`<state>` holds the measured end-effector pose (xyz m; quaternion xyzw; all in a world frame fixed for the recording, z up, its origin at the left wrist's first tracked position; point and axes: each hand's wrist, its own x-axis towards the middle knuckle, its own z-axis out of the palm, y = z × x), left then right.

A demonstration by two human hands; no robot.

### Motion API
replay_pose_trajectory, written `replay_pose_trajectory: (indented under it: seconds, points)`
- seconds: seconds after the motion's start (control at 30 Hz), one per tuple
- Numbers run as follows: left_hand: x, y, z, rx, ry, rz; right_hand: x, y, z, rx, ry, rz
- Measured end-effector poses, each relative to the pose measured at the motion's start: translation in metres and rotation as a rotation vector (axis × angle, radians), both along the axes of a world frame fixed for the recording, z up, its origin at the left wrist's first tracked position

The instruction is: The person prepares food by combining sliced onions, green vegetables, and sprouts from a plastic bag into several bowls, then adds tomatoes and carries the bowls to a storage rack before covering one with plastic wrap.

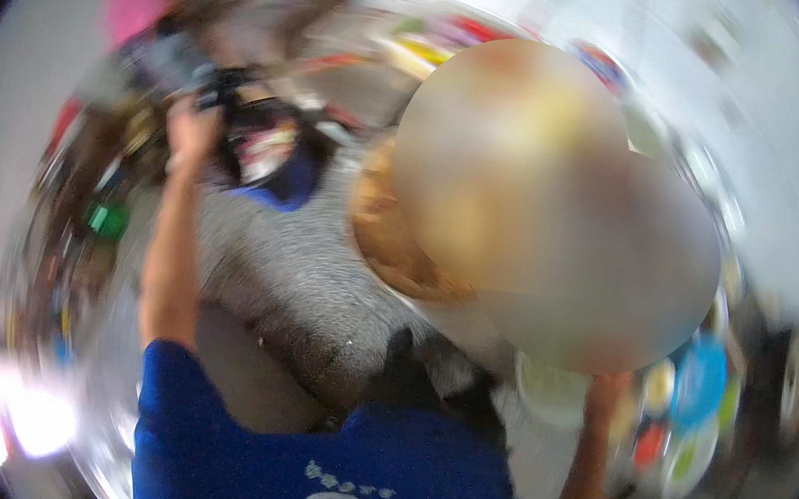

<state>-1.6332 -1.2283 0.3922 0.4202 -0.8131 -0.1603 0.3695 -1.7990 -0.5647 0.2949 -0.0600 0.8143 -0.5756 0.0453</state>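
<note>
Motion smears the whole view. My left hand is stretched out to the far left and meets a dark object, but its grip is too blurred to make out. Just right of it is a black round vessel with pink and whitish contents and a blue area below. My right hand is low on the right, its fingers covered by a large blurred patch. Beside it is a pale greenish round container. A wide round container of brown, lumpy contents lies between my hands, partly covered by the patch.
At the right stand a blue round dish, a red item and a white bowl with green contents. Red and yellow items lie at the back. A green object and a pink shape are at the left.
</note>
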Motion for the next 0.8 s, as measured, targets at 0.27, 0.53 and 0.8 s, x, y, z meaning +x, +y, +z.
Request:
replay_pose_trajectory:
  seconds: [0.27,0.53,0.8]
  points:
    - [-0.094,0.08,-0.11,0.449,0.192,-0.721,0.104,0.039,-0.051,0.057,-0.208,-0.394]
    - [-0.082,0.418,-0.215,1.62,-0.379,-1.106,0.167,0.064,-0.109,0.044,-0.422,-0.523]
    - [-0.085,0.493,-0.311,1.829,-0.523,-0.971,0.153,0.174,-0.153,-0.338,-0.609,-0.878]
